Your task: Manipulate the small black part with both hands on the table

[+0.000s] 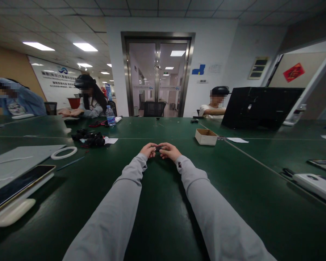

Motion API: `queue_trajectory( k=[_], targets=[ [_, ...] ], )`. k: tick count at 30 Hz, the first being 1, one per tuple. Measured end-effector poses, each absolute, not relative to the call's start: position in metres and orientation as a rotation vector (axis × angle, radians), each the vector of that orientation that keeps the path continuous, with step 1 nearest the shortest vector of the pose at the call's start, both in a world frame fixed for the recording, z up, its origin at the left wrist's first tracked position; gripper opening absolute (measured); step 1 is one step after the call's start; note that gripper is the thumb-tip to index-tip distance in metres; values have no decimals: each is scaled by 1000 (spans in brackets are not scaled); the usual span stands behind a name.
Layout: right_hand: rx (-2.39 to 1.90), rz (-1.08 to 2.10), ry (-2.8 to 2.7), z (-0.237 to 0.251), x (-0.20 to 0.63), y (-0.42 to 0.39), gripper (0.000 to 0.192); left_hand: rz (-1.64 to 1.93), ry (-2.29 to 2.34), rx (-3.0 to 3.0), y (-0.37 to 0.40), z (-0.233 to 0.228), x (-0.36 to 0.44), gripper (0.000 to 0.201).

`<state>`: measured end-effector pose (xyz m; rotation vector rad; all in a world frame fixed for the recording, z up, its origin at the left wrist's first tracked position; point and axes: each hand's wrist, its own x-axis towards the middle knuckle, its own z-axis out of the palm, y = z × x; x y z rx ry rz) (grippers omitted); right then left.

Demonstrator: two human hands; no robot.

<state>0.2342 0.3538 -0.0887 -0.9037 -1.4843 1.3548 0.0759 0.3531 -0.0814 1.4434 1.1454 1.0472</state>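
Both my arms stretch forward over the dark green table (163,203). My left hand (149,150) and my right hand (170,150) meet near the middle, each pinching one end of a small dark object (158,148). It looks short and blackish, and is too small and far off for me to tell its kind. The fingertips cover part of it. My hands are held just above the tabletop, with the wrists in light grey sleeves.
Left lie a phone (19,185), a grey laptop-like slab (13,156), a white ring (64,153) and a black bundle (89,137). A bottle (110,116) stands behind. To the right are a small box (205,137), a monitor (260,108) and a white device (315,185). Several people sit across.
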Motion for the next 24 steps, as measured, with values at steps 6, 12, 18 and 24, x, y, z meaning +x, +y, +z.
queue_trajectory(
  k=[6, 12, 18, 24],
  targets=[
    [-1029, 1353, -1465, -85, 228, 356, 28, 1075, 1090, 1421, 350, -79, 78, 29],
    [-956, 1357, -1462, -88, 227, 357, 10, 1063, 1149, 1400, 350, -79, 81, 25],
    [-861, 1520, -1311, -84, 227, 347, 18, 1084, 1192, 1422, 351, -83, 81, 41],
    [-874, 1529, -1278, -83, 227, 345, 21, 1150, 1237, 1501, 353, -87, 81, 25]
  ],
)
